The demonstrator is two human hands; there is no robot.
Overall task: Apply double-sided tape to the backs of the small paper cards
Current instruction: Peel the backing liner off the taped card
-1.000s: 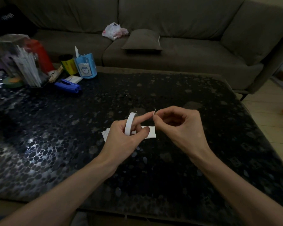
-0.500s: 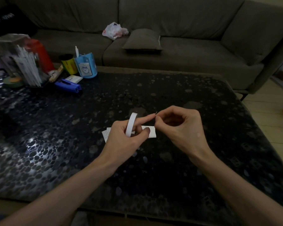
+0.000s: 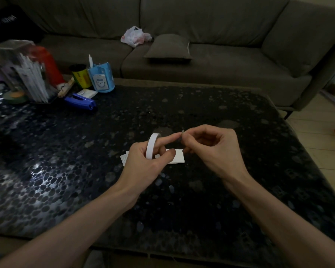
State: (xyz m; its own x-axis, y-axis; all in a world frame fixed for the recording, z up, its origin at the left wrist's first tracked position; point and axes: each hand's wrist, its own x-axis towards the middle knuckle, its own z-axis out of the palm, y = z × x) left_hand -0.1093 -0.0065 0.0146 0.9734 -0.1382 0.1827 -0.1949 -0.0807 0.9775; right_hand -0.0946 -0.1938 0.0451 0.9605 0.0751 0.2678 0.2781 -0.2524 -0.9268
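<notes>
Left hand [image 3: 143, 164] gripping upright white tape roll [image 3: 150, 146], index finger extended, right hand [image 3: 214, 148] curled, pinching small tape end [image 3: 182, 133] at that fingertip, paper cards [image 3: 178, 159] flat on bench [image 3: 211, 105] beneath both hands, bare surface around, blue stapler [image 3: 81, 101] far left

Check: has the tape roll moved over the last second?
No. The tape roll, held by the left hand, stands over the same left part of the paper cards lying on the table.
</notes>
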